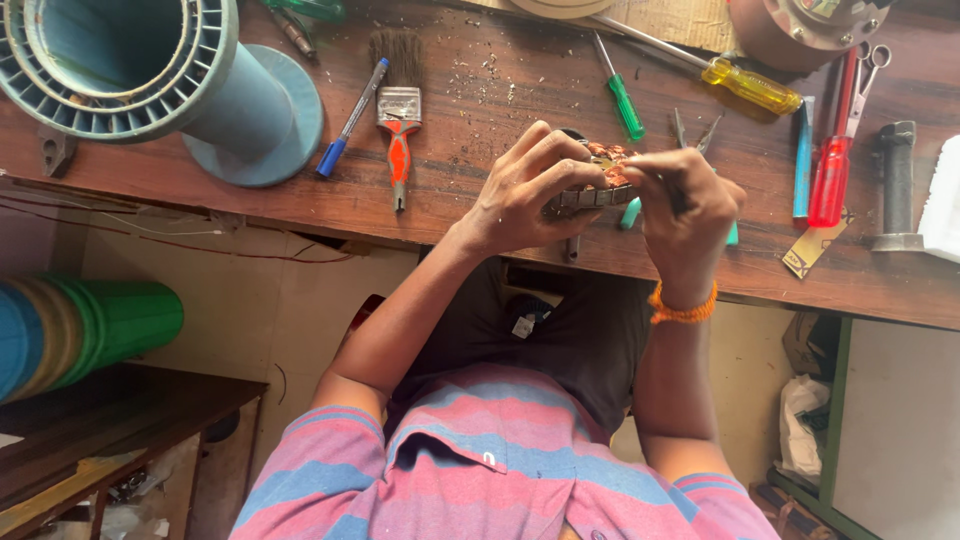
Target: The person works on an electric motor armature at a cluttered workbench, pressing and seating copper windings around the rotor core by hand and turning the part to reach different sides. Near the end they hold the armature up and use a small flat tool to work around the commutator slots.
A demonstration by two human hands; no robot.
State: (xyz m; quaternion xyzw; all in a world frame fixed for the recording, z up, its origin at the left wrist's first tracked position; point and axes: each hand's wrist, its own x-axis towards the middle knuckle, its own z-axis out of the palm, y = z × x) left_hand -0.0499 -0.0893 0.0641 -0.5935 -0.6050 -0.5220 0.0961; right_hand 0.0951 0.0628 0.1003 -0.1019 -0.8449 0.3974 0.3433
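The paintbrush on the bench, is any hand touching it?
No, the paintbrush lies alone on the bench, apart from both hands.

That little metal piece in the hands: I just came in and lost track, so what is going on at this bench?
A person holds a small ridged metal part wound with copper wire above the edge of the wooden bench. The left hand grips it from one side, while the right hand pinches at its top. A paintbrush, blue marker, screwdrivers and a large blue spool lie on the bench.
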